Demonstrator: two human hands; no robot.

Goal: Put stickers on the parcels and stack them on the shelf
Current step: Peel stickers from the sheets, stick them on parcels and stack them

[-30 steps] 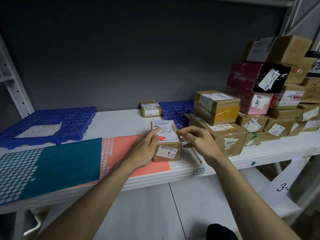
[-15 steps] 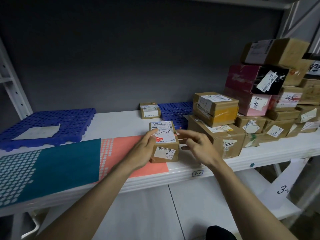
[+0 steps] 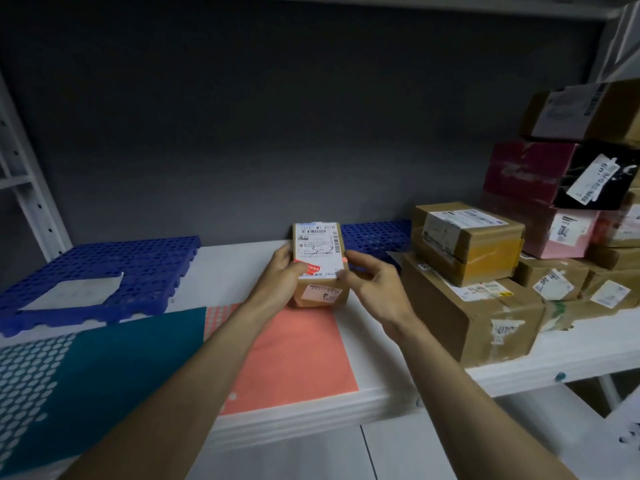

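white shelf [image 3: 568,358]: metal racking board against a dark grey wall, holding everything listed here. teal and coral mat [image 3: 138,358]: flat on the front left of the shelf, dotted pattern at its left end. left blue perforated tile [image 3: 104,265]: at the rear left, a pale paper sheet [image 3: 76,289] lying on it. second blue perforated tile [image 3: 374,237]: at the rear centre, partly hidden behind the held item. parcel stack [image 3: 554,237]: right side of the shelf, brown cartons below, a pink and black box [image 3: 540,181] higher up, most bearing white labels. large brown carton [image 3: 467,317]: front of that stack, a yellow-taped carton [image 3: 471,240] resting on top. small brown parcel [image 3: 319,261]: centre of the shelf above the coral part of the mat, tilted with its white shipping label facing up, a second small label on its near face. left hand [image 3: 280,282]: wrapped around the parcel's left side, thumb pressed on the top label near a red sticker [image 3: 311,268]. right hand [image 3: 374,285]: fingers curled against the parcel's right edge, fingertips touching the top label's corner. whether the parcel's base touches the shelf cannot be told.
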